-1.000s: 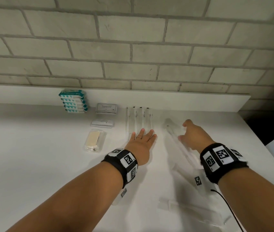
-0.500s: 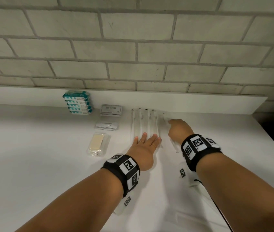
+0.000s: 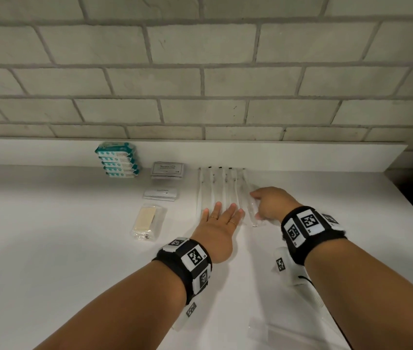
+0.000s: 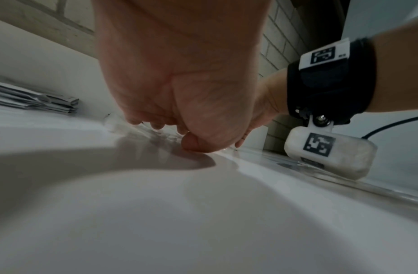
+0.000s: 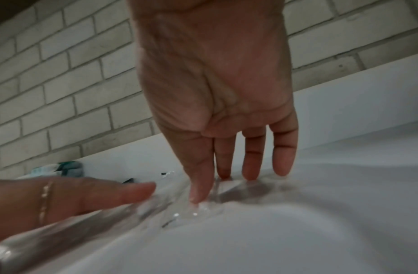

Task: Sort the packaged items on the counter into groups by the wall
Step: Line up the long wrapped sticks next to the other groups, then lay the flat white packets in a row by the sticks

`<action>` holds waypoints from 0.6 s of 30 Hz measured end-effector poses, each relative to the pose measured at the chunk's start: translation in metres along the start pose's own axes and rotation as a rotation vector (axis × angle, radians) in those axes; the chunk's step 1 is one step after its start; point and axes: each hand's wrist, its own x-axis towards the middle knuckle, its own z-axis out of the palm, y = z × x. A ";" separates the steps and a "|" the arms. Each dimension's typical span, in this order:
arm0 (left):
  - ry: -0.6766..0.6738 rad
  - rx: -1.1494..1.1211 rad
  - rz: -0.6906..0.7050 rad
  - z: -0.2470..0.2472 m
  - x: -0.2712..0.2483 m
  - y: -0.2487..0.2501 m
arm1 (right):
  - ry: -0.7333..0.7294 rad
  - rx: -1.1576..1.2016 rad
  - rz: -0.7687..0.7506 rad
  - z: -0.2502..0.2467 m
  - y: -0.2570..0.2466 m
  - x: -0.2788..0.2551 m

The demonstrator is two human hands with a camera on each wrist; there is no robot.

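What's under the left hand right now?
The near ends of the clear-wrapped toothbrushes, lined up toward the wall; the left hand lies flat on them. Their covered ends, and exactly how many it covers, are hidden.

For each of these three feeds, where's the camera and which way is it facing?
Head: worn high, facing down at the counter and brick wall; both forearms show.
Left wrist: under the left hand, low over the counter, facing the wall; palm shows.
Right wrist: under the right hand, facing the clear sleeves; palm and fingers show.
Shared: each wrist view catches the other hand.
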 end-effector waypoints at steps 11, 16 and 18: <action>0.103 0.091 0.008 -0.004 -0.007 0.001 | -0.066 0.230 0.022 -0.007 0.016 -0.041; 0.219 0.025 0.148 0.000 -0.027 0.027 | -0.093 0.237 0.064 -0.003 0.054 -0.088; 0.178 0.022 0.279 0.002 -0.034 0.049 | -0.055 0.288 0.085 -0.002 0.068 -0.110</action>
